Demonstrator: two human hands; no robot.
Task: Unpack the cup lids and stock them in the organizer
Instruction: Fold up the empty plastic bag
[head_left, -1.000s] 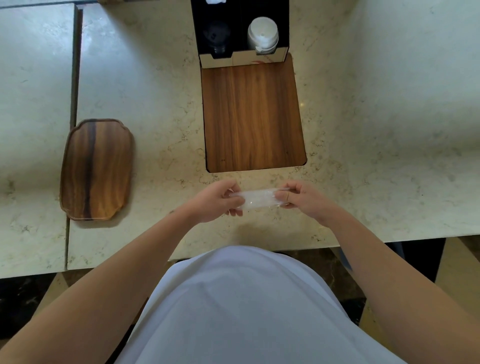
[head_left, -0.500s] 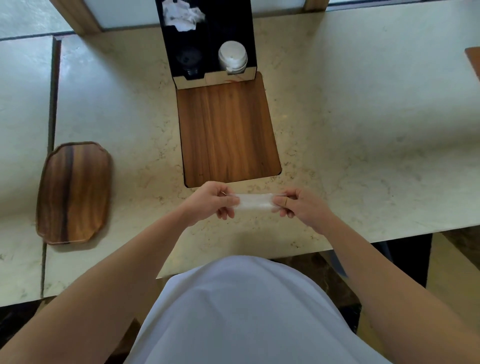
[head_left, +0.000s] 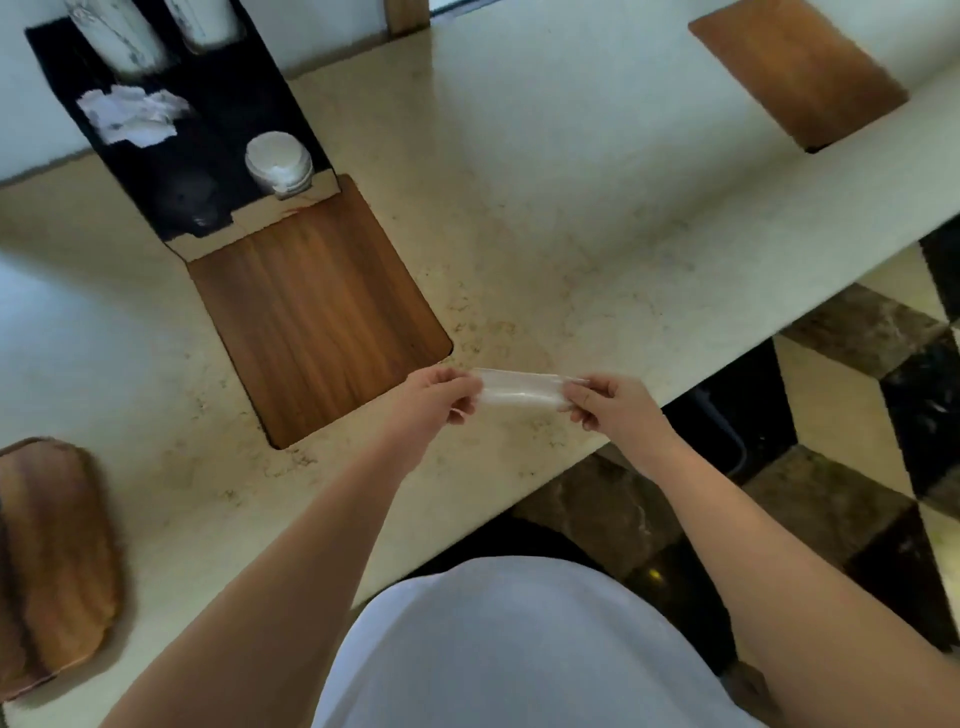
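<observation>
**Both hands hold the lid sleeve above the counter edge**

Your left hand (head_left: 436, 397) and right hand (head_left: 613, 402) meet just below the centre of the frame, forearms reaching up from the lower corners. Each hand has its fingers curled, pinching one end of the clear plastic sleeve of lids (head_left: 522, 391); the left takes the left end, the right takes the right end. The sleeve is stretched between them, off the surface.

The sleeve sits over the near edge of the pale stone counter (head_left: 571, 223), just right of the near corner of the inlaid wooden panel (head_left: 317, 317). Its long axis runs nearly level across the frame, left to right, dipping slightly toward the right. The lids inside are too blurred to count.

At the upper left stands the black organizer (head_left: 218, 135). A stack of white lids (head_left: 278, 161) fills its near right slot, crumpled white paper (head_left: 132, 114) lies in a slot behind, and white cups (head_left: 117, 36) rise at the back. A wooden tray (head_left: 52, 561) rests at the lower left, and a second wooden panel (head_left: 800, 67) lies at the upper right. Nothing lies between your hands and the organizer but the wooden panel.
</observation>
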